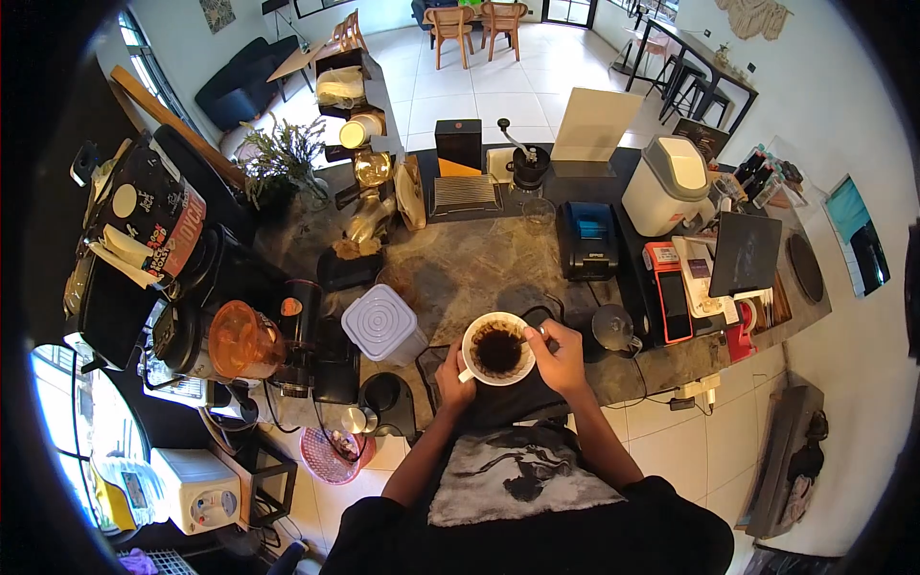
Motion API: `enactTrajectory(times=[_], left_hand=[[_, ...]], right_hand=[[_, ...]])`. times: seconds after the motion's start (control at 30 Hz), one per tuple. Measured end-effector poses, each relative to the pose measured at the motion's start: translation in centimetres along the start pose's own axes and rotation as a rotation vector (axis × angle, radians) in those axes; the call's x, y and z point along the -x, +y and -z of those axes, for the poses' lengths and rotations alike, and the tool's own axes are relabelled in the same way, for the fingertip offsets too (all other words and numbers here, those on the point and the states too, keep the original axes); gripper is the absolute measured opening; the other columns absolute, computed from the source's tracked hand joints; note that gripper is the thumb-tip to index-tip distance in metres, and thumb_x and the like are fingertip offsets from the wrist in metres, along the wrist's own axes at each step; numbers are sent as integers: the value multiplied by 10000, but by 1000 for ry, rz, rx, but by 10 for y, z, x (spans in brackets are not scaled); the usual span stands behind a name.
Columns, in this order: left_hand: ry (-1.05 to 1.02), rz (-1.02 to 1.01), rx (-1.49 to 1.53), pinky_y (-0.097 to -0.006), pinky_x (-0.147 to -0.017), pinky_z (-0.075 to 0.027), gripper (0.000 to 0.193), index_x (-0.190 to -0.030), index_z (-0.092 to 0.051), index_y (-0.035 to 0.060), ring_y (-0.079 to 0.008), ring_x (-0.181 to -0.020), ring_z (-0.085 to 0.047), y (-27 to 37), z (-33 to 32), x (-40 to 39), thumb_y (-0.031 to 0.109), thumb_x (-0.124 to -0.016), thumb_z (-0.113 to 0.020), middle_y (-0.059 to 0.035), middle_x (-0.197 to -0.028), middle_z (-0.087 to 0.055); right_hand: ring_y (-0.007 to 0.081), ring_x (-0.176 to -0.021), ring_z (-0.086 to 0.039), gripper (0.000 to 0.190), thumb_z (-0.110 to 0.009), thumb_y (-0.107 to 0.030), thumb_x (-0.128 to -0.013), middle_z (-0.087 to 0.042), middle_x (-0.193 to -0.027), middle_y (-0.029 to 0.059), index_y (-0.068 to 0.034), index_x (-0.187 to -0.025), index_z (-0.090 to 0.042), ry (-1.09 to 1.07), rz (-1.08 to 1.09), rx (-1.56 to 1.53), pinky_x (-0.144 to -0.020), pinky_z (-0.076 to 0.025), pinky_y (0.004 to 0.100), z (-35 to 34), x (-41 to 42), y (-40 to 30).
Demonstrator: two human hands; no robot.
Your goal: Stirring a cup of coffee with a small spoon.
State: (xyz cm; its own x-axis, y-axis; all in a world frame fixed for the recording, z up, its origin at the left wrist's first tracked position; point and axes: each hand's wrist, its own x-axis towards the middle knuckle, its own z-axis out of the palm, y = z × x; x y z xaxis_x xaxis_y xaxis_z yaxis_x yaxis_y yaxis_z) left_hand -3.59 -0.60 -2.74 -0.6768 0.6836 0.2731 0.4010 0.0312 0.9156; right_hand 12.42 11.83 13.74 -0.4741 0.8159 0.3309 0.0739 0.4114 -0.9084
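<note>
A white coffee dripper [466, 375] is held up in front of me, over the near edge of the counter. Wet, dark coffee grounds [499, 349] fill the paper filter [523, 359] inside it. My left hand [453, 384] grips the dripper on its left side, by the small handle. From the right, my right hand [563, 359] pinches the upper right rim; whether its fingers hold the filter edge or the dripper wall is hard to tell. What lies directly beneath the dripper is hidden.
Left of my hands stands a lidded lavender container [384, 323]. A glass server [612, 329] sits to the right, near a receipt printer [589, 241] and a red card terminal [668, 291]. A hand grinder [530, 167] stands farther back. Below the counter is a pink waste basket [338, 460].
</note>
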Motion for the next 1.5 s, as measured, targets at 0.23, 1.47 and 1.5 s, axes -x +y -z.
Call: enactTrajectory(times=[0.23, 1.47, 1.5], left_hand=[[-70, -28, 13, -544, -750, -555, 322, -1242, -666, 79, -503, -936, -705, -8, 5, 2, 269, -1114, -439, -259, -933, -734], [-4, 0, -5, -460, -730, -564, 192, -920, -736, -19, -419, -833, -753, 2, 4, -3, 119, -833, -638, -254, -847, -738], [2, -8, -16, -451, -737, -568, 203, -929, -738, -26, -411, -828, -756, 3, 4, -2, 114, -828, -632, -252, -844, -740]], right_hand=[[86, -601, -396, 359, -734, -78, -973, -464, -622, 69, 17, -736, -481, 14, 34, -21, -530, -356, 311, -3, -5, 5], [72, -599, -409, 343, -746, -139, -983, -479, -616, 48, 11, -758, -536, -16, 40, -17, -525, -339, 303, 8, 20, 5], [70, -599, -407, 344, -748, -138, -981, -482, -616, 45, 11, -757, -534, -17, 33, -8, -524, -338, 302, 8, 21, 7]])
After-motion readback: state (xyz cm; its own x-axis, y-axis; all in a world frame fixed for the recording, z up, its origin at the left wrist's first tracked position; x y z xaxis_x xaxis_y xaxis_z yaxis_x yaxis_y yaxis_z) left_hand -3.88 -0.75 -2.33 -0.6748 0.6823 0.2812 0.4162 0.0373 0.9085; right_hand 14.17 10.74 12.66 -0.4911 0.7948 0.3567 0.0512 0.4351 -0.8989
